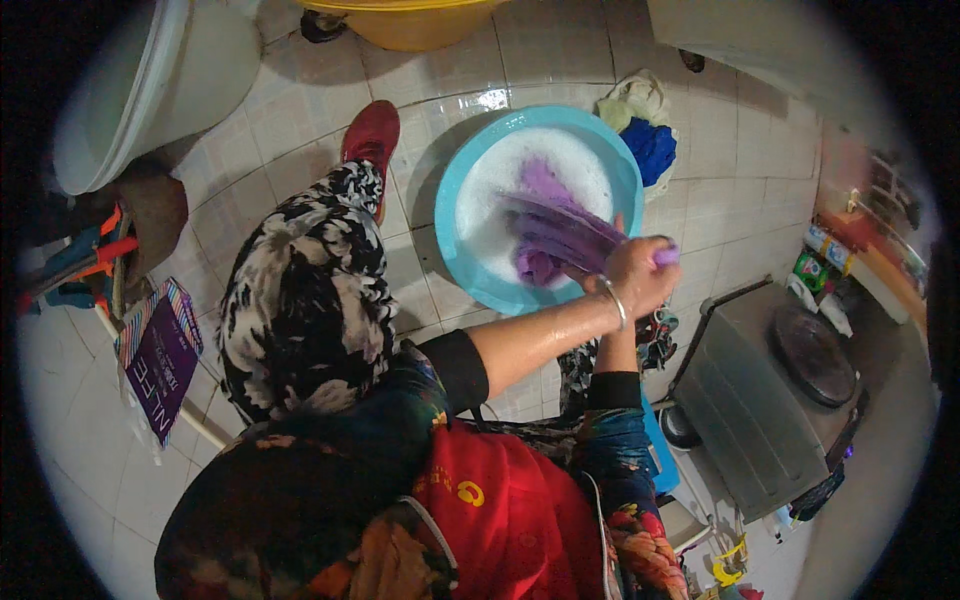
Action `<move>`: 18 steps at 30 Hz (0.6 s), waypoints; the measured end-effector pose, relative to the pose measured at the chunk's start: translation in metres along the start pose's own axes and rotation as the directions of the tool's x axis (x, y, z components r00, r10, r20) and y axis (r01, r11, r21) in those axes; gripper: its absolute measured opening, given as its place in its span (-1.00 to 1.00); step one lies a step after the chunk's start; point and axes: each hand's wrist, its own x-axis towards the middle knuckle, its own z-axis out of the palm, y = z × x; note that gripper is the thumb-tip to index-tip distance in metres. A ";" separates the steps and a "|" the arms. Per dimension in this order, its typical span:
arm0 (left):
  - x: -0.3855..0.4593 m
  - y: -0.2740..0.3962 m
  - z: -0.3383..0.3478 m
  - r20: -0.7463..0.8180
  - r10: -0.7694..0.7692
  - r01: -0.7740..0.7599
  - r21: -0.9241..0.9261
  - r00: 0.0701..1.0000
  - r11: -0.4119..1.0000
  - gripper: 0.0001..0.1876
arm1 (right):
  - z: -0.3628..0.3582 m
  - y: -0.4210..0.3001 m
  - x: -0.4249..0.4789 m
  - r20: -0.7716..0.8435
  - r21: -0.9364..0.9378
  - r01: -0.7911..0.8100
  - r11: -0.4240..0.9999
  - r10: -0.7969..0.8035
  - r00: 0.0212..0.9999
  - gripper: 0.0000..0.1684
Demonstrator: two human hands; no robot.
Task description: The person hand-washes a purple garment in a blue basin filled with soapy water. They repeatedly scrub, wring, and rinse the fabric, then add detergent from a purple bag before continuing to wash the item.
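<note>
A wet purple cloth [559, 229] stretches from the suds up to my left hand [645, 274], whose fingers are closed around it. A short purple end pokes out past the fist. My left wrist wears a silver-coloured bangle [616, 304] and crosses over my right forearm [616, 354]. My right hand is mostly hidden behind the left one, so its grip does not show. Under the cloth stands a light-blue plastic basin [448, 240] on the floor, holding water topped with white foam [487, 176]. Part of the cloth lies in the foam.
Blue cloth [649, 150] and pale cloth [637, 94] lie against the basin's far right. A yellow tub [420, 26] is beyond it; a large white container [210, 67] stands at left. A purple printed bag [161, 367] is behind my left leg. A grey cabinet [750, 405] stands at right.
</note>
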 end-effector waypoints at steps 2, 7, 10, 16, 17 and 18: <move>-0.011 0.031 0.006 0.054 0.024 -0.024 -0.005 0.998 1.000 -0.85 | 0.008 -0.012 -0.013 0.085 0.223 -0.115 0.968 0.098 0.992 -0.30; -0.025 0.094 0.009 0.175 0.110 -0.082 -0.158 0.978 0.984 -0.84 | 0.012 -0.056 -0.057 0.079 0.189 -0.022 0.982 0.007 0.997 -0.29; -0.041 0.134 0.004 0.258 0.242 -0.145 -0.346 0.935 0.927 -0.80 | 0.011 -0.095 -0.098 0.043 0.108 0.148 0.983 -0.154 0.987 -0.28; -0.016 0.157 -0.019 0.054 0.605 -0.522 -0.449 0.794 0.725 -0.72 | 0.011 -0.160 -0.154 0.055 -0.053 0.462 0.885 -0.460 0.886 -0.27; -0.013 0.144 -0.010 0.033 0.611 -0.525 -0.477 0.791 0.705 -0.70 | -0.002 -0.159 -0.173 -0.011 -0.088 0.509 0.856 -0.512 0.859 -0.27; -0.001 0.123 -0.012 0.004 0.610 -0.551 -0.426 0.792 0.718 -0.66 | -0.002 -0.166 -0.169 0.038 -0.093 0.536 0.839 -0.535 0.844 -0.27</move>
